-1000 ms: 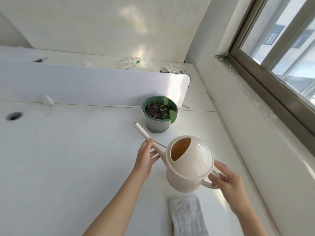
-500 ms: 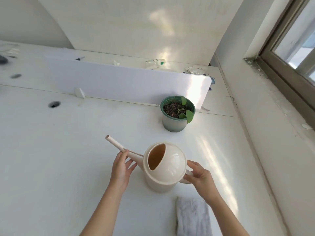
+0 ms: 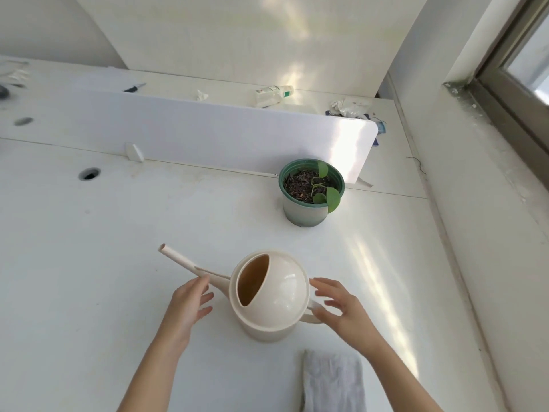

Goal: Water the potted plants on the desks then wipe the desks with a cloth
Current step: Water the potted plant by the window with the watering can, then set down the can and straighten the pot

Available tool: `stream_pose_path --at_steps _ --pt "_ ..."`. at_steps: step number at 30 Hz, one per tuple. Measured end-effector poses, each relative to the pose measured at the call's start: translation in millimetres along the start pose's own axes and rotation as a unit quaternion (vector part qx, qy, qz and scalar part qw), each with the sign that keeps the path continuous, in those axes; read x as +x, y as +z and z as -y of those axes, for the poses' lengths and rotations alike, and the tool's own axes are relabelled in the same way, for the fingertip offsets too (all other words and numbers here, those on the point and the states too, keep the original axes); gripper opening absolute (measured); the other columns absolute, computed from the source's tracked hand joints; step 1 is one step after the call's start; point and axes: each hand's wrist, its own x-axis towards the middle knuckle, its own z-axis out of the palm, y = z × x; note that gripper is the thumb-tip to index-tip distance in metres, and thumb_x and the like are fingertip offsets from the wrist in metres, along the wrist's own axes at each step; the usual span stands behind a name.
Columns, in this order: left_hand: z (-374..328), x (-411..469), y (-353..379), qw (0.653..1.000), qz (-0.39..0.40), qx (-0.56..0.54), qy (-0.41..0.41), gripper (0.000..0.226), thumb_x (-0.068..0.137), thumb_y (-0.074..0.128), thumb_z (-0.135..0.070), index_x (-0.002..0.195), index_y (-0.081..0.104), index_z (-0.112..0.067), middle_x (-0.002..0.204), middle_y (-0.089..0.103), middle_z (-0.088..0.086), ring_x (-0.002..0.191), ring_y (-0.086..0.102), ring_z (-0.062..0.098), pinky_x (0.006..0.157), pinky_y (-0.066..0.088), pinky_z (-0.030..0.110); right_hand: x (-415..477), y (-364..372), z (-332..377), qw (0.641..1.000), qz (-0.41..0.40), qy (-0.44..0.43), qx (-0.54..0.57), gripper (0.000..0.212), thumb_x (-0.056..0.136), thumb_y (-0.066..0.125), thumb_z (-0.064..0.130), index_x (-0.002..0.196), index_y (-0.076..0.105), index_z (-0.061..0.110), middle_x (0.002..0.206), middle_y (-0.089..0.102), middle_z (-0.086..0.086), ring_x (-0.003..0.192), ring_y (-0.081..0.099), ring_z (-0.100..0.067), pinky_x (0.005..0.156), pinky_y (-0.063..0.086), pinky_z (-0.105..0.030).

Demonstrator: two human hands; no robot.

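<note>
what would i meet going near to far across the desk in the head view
grey folded cloth -> cream plastic watering can -> green-rimmed pot with a small leafy plant -> white upright divider panel -> clear plastic bottle lying on its side

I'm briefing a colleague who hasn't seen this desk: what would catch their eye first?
The cream watering can stands on the white desk, centre foreground, the left hand and right hand open on either side. Beyond it a green potted plant sits by the divider panel; a grey cloth lies at the near edge.
</note>
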Motion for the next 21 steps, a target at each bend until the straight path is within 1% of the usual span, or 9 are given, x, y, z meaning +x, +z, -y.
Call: stream_pose_path --at_steps 2,4,7,10,12,16,17,19,21 --pt "-16.2 -8.6 -0.6 0.998 -0.017 0.047 0.041 0.018 0.094 0.046 -0.018 0.090 0.062 -0.009 0.099 0.063 0.012 0.096 0.060 0.028 0.084 0.047 0.039 11.2 -16.7 1.4 0.999 -0.045 0.003 0.031 0.041 0.084 0.061 0.006 0.103 0.056 0.042 0.118 0.053 0.014 0.104 0.055 -0.001 0.087 0.042 -0.015" --pt "-38.4 -7.4 8.1 0.996 -0.017 0.055 0.075 0.019 0.092 0.048 -0.015 0.080 0.063 -0.012 0.089 0.067 0.011 0.085 0.063 0.026 0.076 0.048 0.035 31.3 -33.7 7.4 0.991 -0.118 0.011 0.062 0.030 0.086 0.058 0.009 0.102 0.059 0.034 0.116 0.056 0.006 0.106 0.056 -0.011 0.084 0.042 -0.019" --pt "-68.1 15.3 39.0 0.992 0.017 0.066 0.103 0.017 0.092 0.048 -0.015 0.089 0.063 -0.009 0.088 0.067 0.006 0.082 0.063 0.024 0.074 0.048 0.030 69.0 -50.6 17.1 0.973 -0.211 0.026 0.084 0.024 0.090 0.052 0.010 0.109 0.061 0.021 0.113 0.058 0.000 0.105 0.054 -0.016 0.079 0.042 -0.020" --pt "-88.6 54.8 81.1 0.985 0.055 0.096 0.132 0.013 0.092 0.048 -0.022 0.094 0.058 -0.014 0.093 0.062 0.004 0.090 0.058 0.023 0.081 0.046 0.034 106.2 -56.9 17.2 0.931 -0.326 0.068 0.148 0.027 0.089 0.043 0.003 0.106 0.062 0.009 0.108 0.061 -0.006 0.110 0.056 -0.026 0.095 0.046 -0.039" --pt "-100.1 80.4 111.2 0.975 0.092 0.127 0.158 0.010 0.091 0.046 -0.028 0.093 0.051 -0.020 0.094 0.051 0.002 0.091 0.049 0.018 0.084 0.040 0.034 126.1 -59.1 14.9 0.898 -0.381 0.108 0.190 0.032 0.087 0.038 0.001 0.109 0.061 0.005 0.116 0.061 -0.011 0.110 0.055 -0.025 0.099 0.043 -0.040" --pt "-119.9 111.9 160.2 0.974 0.126 0.113 0.149 0.021 0.097 0.032 -0.029 0.090 0.051 -0.026 0.095 0.052 -0.009 0.096 0.048 0.012 0.097 0.035 0.031 151.3 -59.5 19.2 0.889 -0.367 0.100 0.256 0.036 0.094 0.036 0.009 0.128 0.049 0.008 0.135 0.050 -0.007 0.125 0.045 -0.021 0.108 0.034 -0.033" --pt "-120.8 121.4 168.4 0.975 0.135 0.112 0.139 0.030 0.095 0.031 -0.039 0.100 0.054 -0.021 0.109 0.055 -0.008 0.107 0.049 0.010 0.106 0.032 0.033 156.1 -58.8 20.8 0.892 -0.352 0.091 0.269 0.036 0.096 0.035 0.011 0.129 0.048 0.008 0.136 0.049 -0.007 0.127 0.044 -0.020 0.109 0.033 -0.034" --pt "-111.2 148.4 178.2 0.974 0.156 0.119 0.114 0.074 0.077 0.031 -0.065 0.130 0.049 -0.016 0.139 0.049 -0.001 0.130 0.041 0.014 0.114 0.026 0.041 164.7 -56.6 24.2 0.897 -0.324 0.076 0.290 0.035 0.097 0.035 0.014 0.130 0.047 0.008 0.135 0.050 -0.008 0.126 0.045 -0.020 0.110 0.033 -0.035" --pt "-95.2 175.1 181.6 0.975 0.163 0.117 0.099 0.087 0.068 0.031 -0.073 0.135 0.046 -0.018 0.142 0.048 0.003 0.132 0.041 0.016 0.114 0.028 0.043 171.7 -54.1 25.7 0.905 -0.299 0.048 0.299 0.032 0.098 0.034 0.016 0.124 0.052 0.014 0.125 0.057 -0.006 0.118 0.052 -0.017 0.105 0.038 -0.031"
